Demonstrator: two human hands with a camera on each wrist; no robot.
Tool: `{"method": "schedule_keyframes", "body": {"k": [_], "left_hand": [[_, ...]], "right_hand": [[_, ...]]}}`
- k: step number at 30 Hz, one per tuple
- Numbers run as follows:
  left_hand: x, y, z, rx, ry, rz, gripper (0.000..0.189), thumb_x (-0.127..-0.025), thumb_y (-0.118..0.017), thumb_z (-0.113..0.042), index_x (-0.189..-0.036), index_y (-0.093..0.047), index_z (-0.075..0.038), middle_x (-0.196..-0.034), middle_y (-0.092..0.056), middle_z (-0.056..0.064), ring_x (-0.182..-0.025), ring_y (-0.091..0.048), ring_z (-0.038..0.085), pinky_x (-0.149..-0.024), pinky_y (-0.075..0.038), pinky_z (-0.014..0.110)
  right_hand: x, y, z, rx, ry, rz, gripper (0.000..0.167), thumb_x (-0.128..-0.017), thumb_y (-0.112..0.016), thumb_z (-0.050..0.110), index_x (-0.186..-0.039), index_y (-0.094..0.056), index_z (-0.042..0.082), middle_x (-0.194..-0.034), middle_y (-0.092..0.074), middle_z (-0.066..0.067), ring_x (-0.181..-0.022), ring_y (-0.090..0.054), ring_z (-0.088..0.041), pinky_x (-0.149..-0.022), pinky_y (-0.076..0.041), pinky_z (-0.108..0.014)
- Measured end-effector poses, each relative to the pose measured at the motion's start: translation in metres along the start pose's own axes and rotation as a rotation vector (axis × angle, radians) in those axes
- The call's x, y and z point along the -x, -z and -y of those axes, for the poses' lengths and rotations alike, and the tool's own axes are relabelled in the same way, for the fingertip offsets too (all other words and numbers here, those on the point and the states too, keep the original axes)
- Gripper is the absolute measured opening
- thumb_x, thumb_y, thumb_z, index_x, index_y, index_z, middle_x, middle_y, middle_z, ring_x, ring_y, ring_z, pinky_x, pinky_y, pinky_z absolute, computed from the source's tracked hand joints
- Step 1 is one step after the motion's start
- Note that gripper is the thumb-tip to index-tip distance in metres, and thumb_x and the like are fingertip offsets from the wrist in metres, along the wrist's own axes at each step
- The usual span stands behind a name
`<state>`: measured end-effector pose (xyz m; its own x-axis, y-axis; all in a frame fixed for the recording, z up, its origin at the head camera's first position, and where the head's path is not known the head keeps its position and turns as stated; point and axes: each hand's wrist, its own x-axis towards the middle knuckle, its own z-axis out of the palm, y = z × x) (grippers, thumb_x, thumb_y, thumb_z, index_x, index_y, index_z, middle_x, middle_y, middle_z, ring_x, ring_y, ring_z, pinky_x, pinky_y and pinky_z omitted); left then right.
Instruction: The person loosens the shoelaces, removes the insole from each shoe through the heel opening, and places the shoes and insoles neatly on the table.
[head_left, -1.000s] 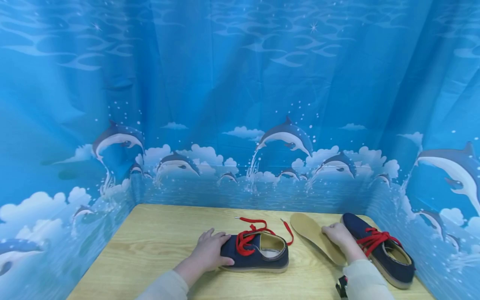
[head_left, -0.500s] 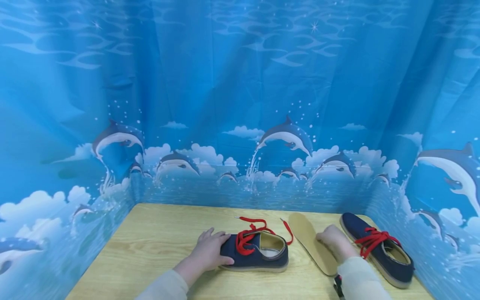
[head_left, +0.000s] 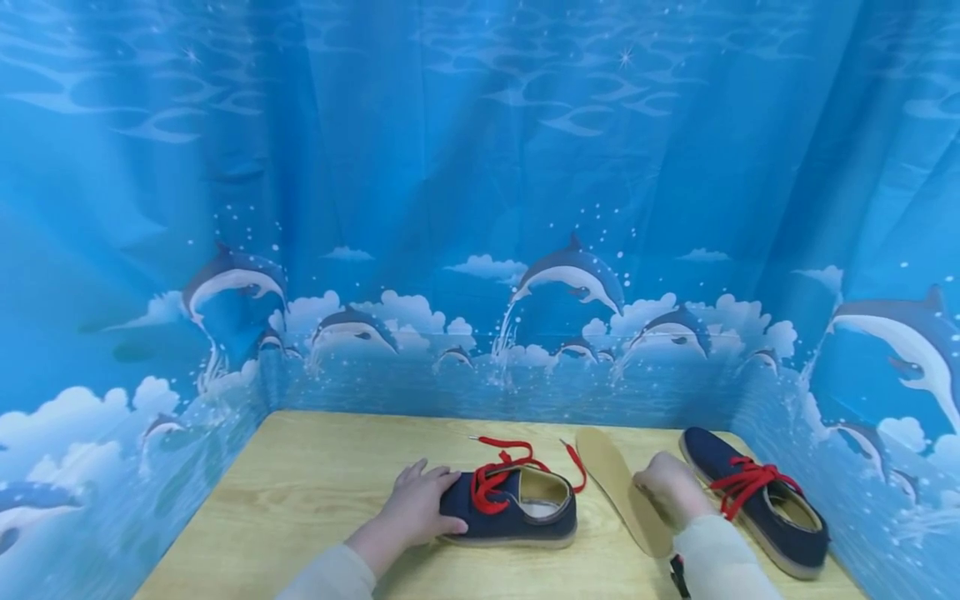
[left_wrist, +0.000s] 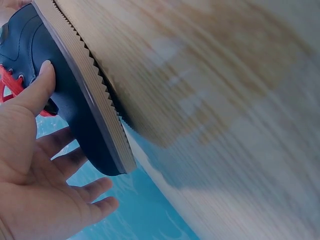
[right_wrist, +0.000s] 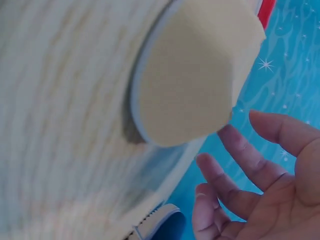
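A dolphin-print curtain rose behind the far edge of your wood-grain table. The outer navy shoe lay along the right edge, toe toward the far right corner; the inner navy shoe sat mid-table. Between them was the tan insole. Your left hand clasped the inner shoe's toe; your right hand, thumb and fingers apart, was just beside the insole. Loose red lace trailed toward the far edge.

Closed in at back, L & R by blue ocean-print curtain w/ leaping dolphins, white clouds, pale ripples up top & vert. folds, w/ darker diag. shadow mid-back, all round lt. wood-grain tabletop tinged bluish nr. edge in wrist views.
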<state>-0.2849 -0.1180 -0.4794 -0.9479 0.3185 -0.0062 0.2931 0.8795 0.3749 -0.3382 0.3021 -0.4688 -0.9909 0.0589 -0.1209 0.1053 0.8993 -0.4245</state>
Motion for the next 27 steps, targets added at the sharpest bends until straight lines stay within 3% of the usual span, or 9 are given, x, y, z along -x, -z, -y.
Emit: {"method": "schedule_keyframes", "body": {"k": [3,8,10,16,24,27], "left_hand": [[0.0,0.0,0.0,-0.006,-0.01,-0.019,0.08,-0.076,-0.082,-0.054,-0.141,-0.059,-0.013,-0.144,-0.054,0.015,-0.14,-0.033,0.05,-0.116,-0.021,0.063],[0.001,0.002,-0.001,-0.01,-0.019,-0.029,0.081,-0.075,-0.082,-0.053,-0.141,-0.059,-0.012,-0.143,-0.054,0.016,-0.139,-0.033,0.051,-0.116,-0.022,0.064],[0.001,0.002,-0.001,-0.006,-0.016,-0.024,0.081,-0.075,-0.082,-0.054,-0.141,-0.059,-0.012,-0.144,-0.054,0.015,-0.139,-0.033,0.051,-0.116,-0.021,0.064],[0.003,0.001,-0.001,0.011,-0.003,-0.011,0.08,-0.075,-0.082,-0.054,-0.141,-0.059,-0.013,-0.144,-0.054,0.014,-0.14,-0.032,0.051,-0.116,-0.021,0.064],[0.002,0.001,0.0,0.011,-0.016,-0.028,0.08,-0.076,-0.082,-0.053,-0.14,-0.06,-0.012,-0.143,-0.054,0.015,-0.139,-0.033,0.051,-0.116,-0.022,0.063],[0.003,0.0,0.0,0.008,-0.022,-0.041,0.08,-0.075,-0.083,-0.052,-0.14,-0.06,-0.011,-0.143,-0.055,0.016,-0.138,-0.034,0.052,-0.115,-0.022,0.063]], "right_hand": [[0.003,0.007,0.005,0.082,0.025,-0.001,0.035,-0.085,-0.061,0.021,-0.056,-0.043,0.015,-0.059,-0.04,0.001,-0.057,-0.04,-0.018,-0.064,-0.042,-0.036],[0.009,0.01,0.014,0.108,0.036,0.008,0.042,-0.089,-0.062,0.025,-0.054,-0.04,0.017,-0.056,-0.035,0.003,-0.054,-0.038,-0.016,-0.062,-0.041,-0.035],[0.012,0.01,0.017,0.089,0.031,0.011,0.041,-0.091,-0.063,0.026,-0.056,-0.043,0.015,-0.057,-0.038,0.002,-0.054,-0.04,-0.016,-0.062,-0.042,-0.036],[0.02,0.006,0.029,-0.008,0.018,-0.008,0.045,-0.092,-0.065,0.025,-0.055,-0.041,0.017,-0.052,-0.031,0.006,-0.048,-0.027,-0.01,-0.051,-0.035,-0.029],[0.03,0.004,0.051,-0.063,0.057,-0.061,0.045,-0.09,-0.07,0.024,-0.054,-0.043,0.015,-0.052,-0.035,0.002,-0.074,-0.042,-0.023,-0.069,-0.04,-0.041],[0.034,0.003,0.059,-0.071,0.08,-0.076,0.044,-0.09,-0.07,0.024,-0.055,-0.045,0.014,-0.053,-0.038,0.001,-0.079,-0.044,-0.025,-0.07,-0.042,-0.043]]}}
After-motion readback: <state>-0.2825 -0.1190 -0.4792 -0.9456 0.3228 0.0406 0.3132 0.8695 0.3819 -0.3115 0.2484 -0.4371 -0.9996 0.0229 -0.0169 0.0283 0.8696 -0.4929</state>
